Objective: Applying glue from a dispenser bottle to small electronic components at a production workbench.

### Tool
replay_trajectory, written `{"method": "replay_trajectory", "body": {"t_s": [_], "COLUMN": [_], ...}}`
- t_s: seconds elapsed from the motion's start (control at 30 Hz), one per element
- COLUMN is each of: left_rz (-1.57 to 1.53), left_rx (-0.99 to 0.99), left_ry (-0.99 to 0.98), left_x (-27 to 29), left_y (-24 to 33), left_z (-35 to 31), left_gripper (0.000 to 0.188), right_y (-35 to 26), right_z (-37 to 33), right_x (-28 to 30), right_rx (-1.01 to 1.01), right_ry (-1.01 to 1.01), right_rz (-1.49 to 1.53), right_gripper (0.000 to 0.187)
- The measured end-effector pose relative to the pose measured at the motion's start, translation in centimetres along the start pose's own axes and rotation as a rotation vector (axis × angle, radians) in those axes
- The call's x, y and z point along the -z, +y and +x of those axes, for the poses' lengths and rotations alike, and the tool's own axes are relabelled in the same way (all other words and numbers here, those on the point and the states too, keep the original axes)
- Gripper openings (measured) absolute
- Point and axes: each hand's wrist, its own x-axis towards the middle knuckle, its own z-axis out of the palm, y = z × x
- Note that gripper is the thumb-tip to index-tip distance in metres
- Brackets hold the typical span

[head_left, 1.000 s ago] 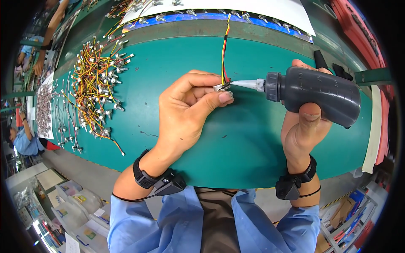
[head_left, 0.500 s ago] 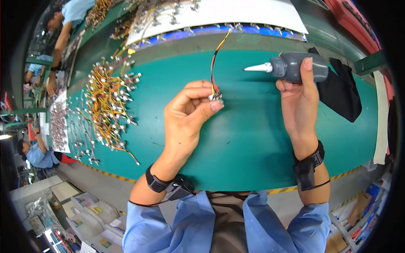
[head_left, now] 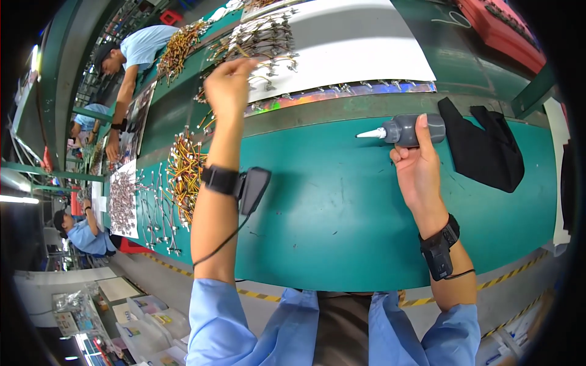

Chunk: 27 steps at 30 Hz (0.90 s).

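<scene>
My left hand [head_left: 229,88] is stretched far forward, over the left edge of a white sheet [head_left: 360,43]. Its fingers are pinched together and slightly blurred; what they hold, if anything, does not show. Around it on the sheet lie several short wired connectors [head_left: 268,36]. My right hand [head_left: 418,168] is wrapped around a dark grey squeeze bottle [head_left: 406,130], held level above the green mat [head_left: 317,207]. The bottle's white pointed nozzle [head_left: 370,133] aims left. Partly behind my left forearm lies a heap of yellow, red and black wired connectors [head_left: 185,168].
A black cloth [head_left: 485,149] lies right of the bottle. Left of the heap are loose thin cables [head_left: 160,210] and a white sheet of small metal parts [head_left: 124,201]. Co-workers [head_left: 143,52] sit at the far left. A red tray [head_left: 500,30] stands at the back right.
My left hand has moved forward and left, from the mat's middle to the white sheet; the wired connector it pinched upright no longer shows. The right hand still holds the bottle, slightly lower in view.
</scene>
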Motion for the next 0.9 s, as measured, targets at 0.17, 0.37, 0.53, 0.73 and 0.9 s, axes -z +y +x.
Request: {"method": "replay_trajectory", "body": {"t_s": [0.17, 0.37, 0.53, 0.73, 0.9], "left_rz": [0.318, 0.490, 0.463, 0.230, 0.081], "left_rx": [0.012, -0.001, -0.055, 0.022, 0.045], "left_ry": [-0.137, -0.233, -0.215, -0.220, -0.097], "left_x": [-5.0, -6.6, -5.6, 0.4, 10.2], "left_y": [-1.7, -3.0, -3.4, -0.2, 1.6], "left_z": [-0.5, -1.5, -1.6, -4.4, -13.5], "left_gripper": [0.025, 0.029, 0.029, 0.034, 0.024], "right_y": [-0.2, -0.2, -0.3, -0.1, -0.4], "right_z": [0.2, 0.2, -0.1, 0.3, 0.7], "right_x": [0.1, 0.2, 0.4, 0.3, 1.0], "right_rx": [-0.013, -0.012, -0.026, 0.006, 0.045], "right_ry": [0.058, 0.081, 0.038, 0.026, -0.065], "right_rz": [-0.011, -0.019, -0.024, 0.014, 0.080], "right_gripper": [0.029, 0.033, 0.029, 0.023, 0.017]}}
